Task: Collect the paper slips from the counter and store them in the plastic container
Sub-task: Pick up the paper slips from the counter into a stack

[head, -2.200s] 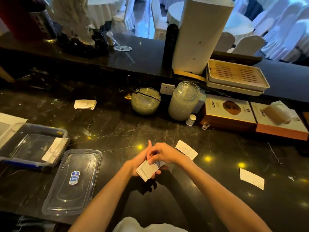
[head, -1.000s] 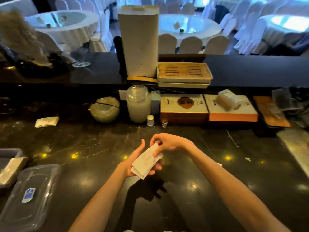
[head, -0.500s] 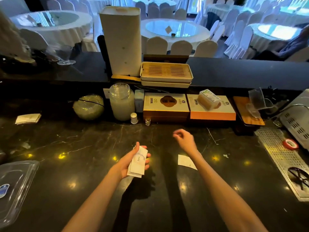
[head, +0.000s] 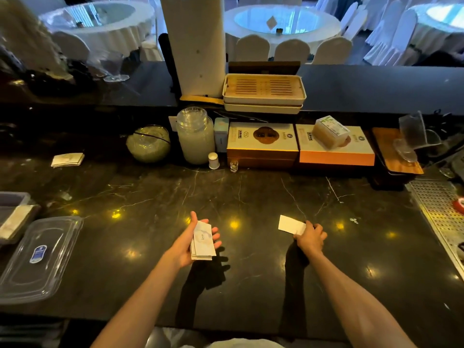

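My left hand [head: 192,243] lies palm up over the dark marble counter [head: 238,194], holding a small stack of white paper slips [head: 203,243]. To its right, my right hand [head: 311,236] pinches one edge of a single white slip [head: 288,224] that rests on the counter. Another pile of slips [head: 67,160] lies far back on the left. The clear plastic container [head: 12,213] shows only partly at the left edge, with paper inside. Its clear lid [head: 37,259] lies flat beside it.
Along the back stand a round glass bowl [head: 148,143], a tall glass jar [head: 195,135], two flat boxes [head: 262,144] and a stacked tray [head: 263,90]. A perforated metal drain grid [head: 439,212] runs along the right edge.
My right hand left the stack, reached right and down, and now grips the edge of the lone slip. The view swung right, then a little back left. The left hand keeps the stack.
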